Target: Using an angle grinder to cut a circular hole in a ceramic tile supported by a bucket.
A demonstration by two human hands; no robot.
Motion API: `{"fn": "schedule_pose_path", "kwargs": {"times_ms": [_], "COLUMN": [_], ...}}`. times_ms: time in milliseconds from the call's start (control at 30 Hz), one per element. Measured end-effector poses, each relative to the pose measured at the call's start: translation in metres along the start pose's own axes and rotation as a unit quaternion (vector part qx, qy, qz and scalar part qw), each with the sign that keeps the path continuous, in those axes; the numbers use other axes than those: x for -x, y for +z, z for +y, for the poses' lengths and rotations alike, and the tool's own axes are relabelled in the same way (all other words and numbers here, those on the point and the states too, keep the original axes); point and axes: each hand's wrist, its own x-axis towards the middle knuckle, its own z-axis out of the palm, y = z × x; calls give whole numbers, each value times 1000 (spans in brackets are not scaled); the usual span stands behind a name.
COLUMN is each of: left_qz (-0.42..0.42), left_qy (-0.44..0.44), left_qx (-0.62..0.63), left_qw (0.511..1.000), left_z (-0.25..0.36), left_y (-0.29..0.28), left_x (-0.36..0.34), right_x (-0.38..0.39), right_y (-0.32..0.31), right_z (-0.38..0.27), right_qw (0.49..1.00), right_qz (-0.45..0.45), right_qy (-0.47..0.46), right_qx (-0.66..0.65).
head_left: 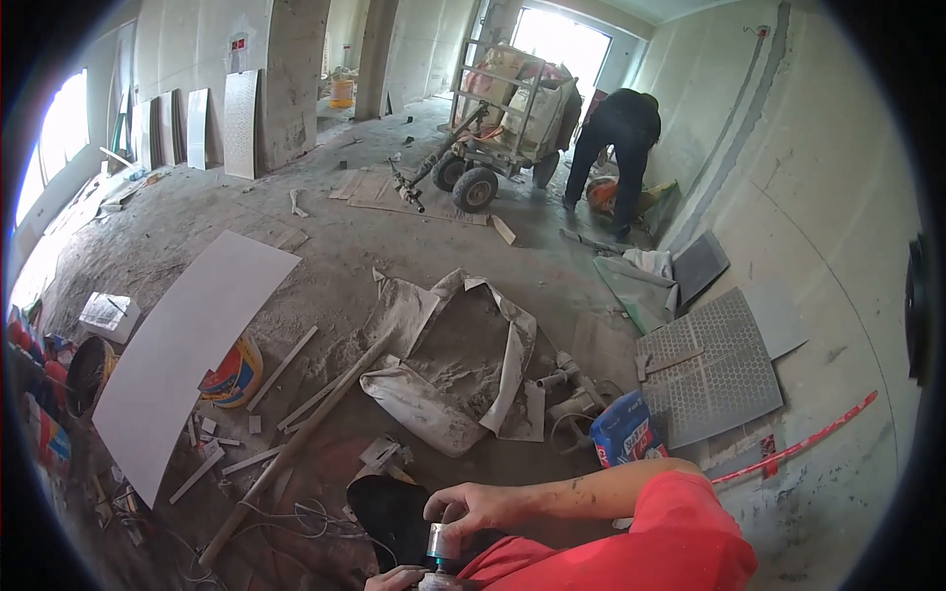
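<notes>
My right hand [467, 506] comes in from the right, its fingers bent and closed round the upper part of a small silver cylinder [436, 542]. A teal part shows under the cylinder, just above a grey metal tool head [438, 583]. My left hand [394, 579] is at the lower edge, closed beside that tool head and gripping it. Most of the left hand and the rest of the tool are cut off by the frame. A black shoe [386, 512] lies just beyond my hands.
An open sack of grey powder [463, 355] lies ahead, beside a long wooden pole [286, 453]. A white panel [197, 345] leans over a bucket [236, 374] at left. A blue jug [627, 429] and tiles [711, 369] stand right. Beyond, a person [621, 148] bends near a loaded cart [507, 108].
</notes>
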Motion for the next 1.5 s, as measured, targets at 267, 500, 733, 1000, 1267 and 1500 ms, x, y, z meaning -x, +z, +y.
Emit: {"fn": "schedule_pose_path", "kwargs": {"times_ms": [267, 500, 733, 1000, 1267, 1500], "left_qz": [2, -17, -5, -40, -33, -53], "left_qy": [25, 7, 62, 60, 82, 73], "left_qx": [-17, -52, -129, -127, -119, -111], "left_qw": [1000, 998, 990, 989, 989, 990], "left_z": [0, -5, -12, -28, -41, -44], "left_y": [2, 5, 23, 26, 27, 20], "left_x": [1, -2, 1, 0, -22, -9], "right_x": [3, -1, 9, 10, 11, 8], "right_y": [-19, -25, -25, -21, -45, -36], "right_z": [12, 13, 15, 17, 7, 24], "right_qw": [994, 989, 987, 988, 990, 991], "right_qz": [-104, -142, -146, -127, -82, -88], "right_qy": [10, 33, 23, 49, 113, 79], "right_qx": [-34, 12, 54, 73, 29, 60]}}
